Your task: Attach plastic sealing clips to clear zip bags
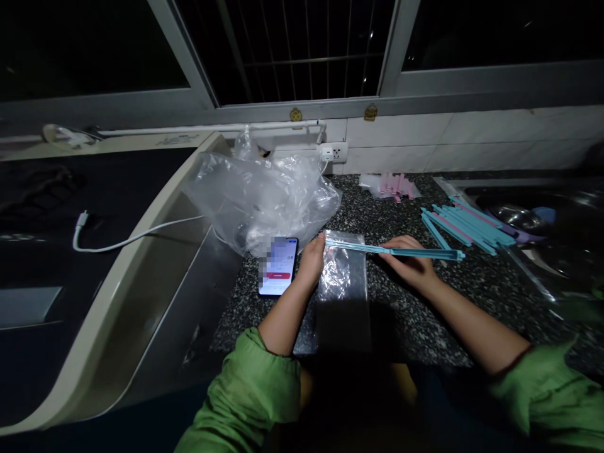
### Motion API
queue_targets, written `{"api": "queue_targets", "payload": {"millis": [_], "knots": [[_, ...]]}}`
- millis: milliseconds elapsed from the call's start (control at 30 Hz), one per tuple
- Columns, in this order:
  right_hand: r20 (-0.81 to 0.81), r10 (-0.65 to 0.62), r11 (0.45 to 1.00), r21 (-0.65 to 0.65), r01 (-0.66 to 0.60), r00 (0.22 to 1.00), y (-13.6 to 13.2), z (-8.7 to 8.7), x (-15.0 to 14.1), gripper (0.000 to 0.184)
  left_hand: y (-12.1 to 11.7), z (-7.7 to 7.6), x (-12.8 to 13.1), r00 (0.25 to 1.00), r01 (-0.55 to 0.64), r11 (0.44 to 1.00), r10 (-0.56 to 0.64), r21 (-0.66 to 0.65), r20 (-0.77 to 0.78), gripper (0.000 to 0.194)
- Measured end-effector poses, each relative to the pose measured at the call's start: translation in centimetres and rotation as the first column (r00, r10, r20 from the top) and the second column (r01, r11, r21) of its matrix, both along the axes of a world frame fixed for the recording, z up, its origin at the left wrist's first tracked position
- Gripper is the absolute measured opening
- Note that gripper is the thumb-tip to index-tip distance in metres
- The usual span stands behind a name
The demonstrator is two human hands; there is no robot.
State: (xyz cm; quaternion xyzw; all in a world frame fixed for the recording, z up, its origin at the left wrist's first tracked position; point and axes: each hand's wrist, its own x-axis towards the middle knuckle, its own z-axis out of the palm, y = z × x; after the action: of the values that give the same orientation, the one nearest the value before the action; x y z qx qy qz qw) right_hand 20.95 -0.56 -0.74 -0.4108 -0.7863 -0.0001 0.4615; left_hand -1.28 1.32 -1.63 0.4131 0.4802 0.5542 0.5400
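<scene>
A long blue plastic bag clip (419,253) lies crosswise in front of me, above a clear flat plastic bag (344,314) on the counter. My right hand (411,261) is closed around its middle, with thumb and fingers pinching it. At the clip's left end, my left hand (311,261) is closed with its fingertips against it; the palm side is hidden. Beside that hand lies a lit phone (278,283). To the right, a pile of loose blue clips (467,223) with a few pink ones rests on the counter.
A crumpled clear plastic bag (268,195) lies behind the phone. Small pink clips (397,185) sit in a packet near the wall. At right is a sink holding a metal bowl (516,219). A large appliance (113,296) with a white cable (141,238) stands at left.
</scene>
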Motion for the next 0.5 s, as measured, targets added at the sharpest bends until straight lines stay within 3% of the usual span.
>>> {"api": "queue_targets", "payload": {"millis": [200,500], "knots": [[0.048,-0.041,0.999,-0.008,0.042,0.998,0.2,0.1,0.3,0.012,-0.6,1.0,0.1,0.94,0.244,0.968,-0.218,-0.068,0.263,0.042],[-0.011,-0.133,0.991,0.008,0.133,0.991,0.0,0.4,0.4,0.013,-0.9,1.3,-0.1,0.894,0.402,0.9,-0.346,-0.167,0.285,0.039]]}}
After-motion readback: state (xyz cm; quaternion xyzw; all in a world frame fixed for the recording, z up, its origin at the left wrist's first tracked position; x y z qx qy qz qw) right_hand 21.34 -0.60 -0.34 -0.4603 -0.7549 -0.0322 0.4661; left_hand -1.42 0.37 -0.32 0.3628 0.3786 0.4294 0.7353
